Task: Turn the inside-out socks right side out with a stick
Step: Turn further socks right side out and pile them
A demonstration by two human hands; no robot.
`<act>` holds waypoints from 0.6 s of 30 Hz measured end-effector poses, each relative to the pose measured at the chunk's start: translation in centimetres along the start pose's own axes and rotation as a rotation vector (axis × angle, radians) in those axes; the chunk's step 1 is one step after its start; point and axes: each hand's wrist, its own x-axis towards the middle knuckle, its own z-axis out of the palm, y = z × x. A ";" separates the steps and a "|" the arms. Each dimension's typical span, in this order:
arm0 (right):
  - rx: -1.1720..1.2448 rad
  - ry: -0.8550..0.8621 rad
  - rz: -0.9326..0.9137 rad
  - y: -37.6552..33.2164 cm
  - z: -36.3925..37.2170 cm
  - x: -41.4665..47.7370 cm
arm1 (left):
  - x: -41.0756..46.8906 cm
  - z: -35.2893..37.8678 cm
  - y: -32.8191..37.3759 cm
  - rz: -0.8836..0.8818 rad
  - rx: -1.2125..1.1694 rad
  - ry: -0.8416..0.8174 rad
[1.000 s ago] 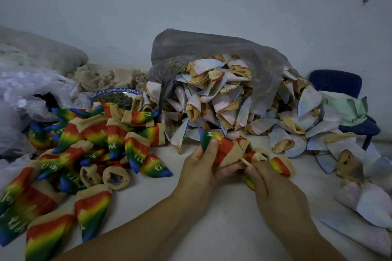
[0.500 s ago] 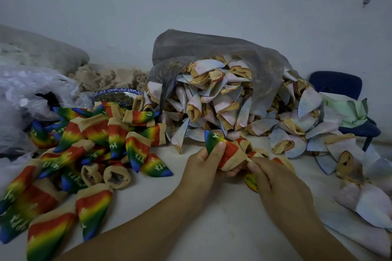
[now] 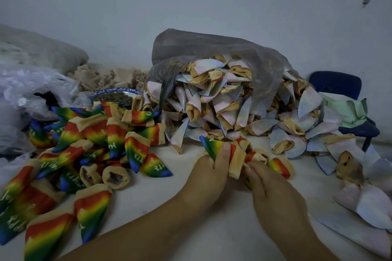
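Rainbow sock (image 3: 220,150) sits at frame centre, pinched under the left hand (image 3: 209,172) thumb (tip pointing upper left). The right hand (image 3: 273,195) grips its tan cuff, now closer to the left than a second ago.

A blue chair (image 3: 337,88) stands at the right against the pale wall (image 3: 191,2), with green cloth (image 3: 347,108) draped on its seat. On the white bench (image 3: 161,195), at the back left, sits a blue-rimmed bowl (image 3: 115,93) of dark bits, near beige scraps (image 3: 99,75), crumpled clear plastic (image 3: 25,91) and a grey sack (image 3: 42,51).
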 end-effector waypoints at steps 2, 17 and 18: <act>0.024 -0.010 0.016 0.0 0.3 -0.1 | 0.0 0.2 -0.2 0.022 0.021 0.015; -0.195 0.055 -0.188 3.3 -0.6 2.0 | 1.0 -2.6 0.2 -0.097 -0.689 0.086; -0.202 0.061 -0.126 3.6 -0.9 2.1 | 1.1 -3.0 0.3 -0.117 -0.775 0.095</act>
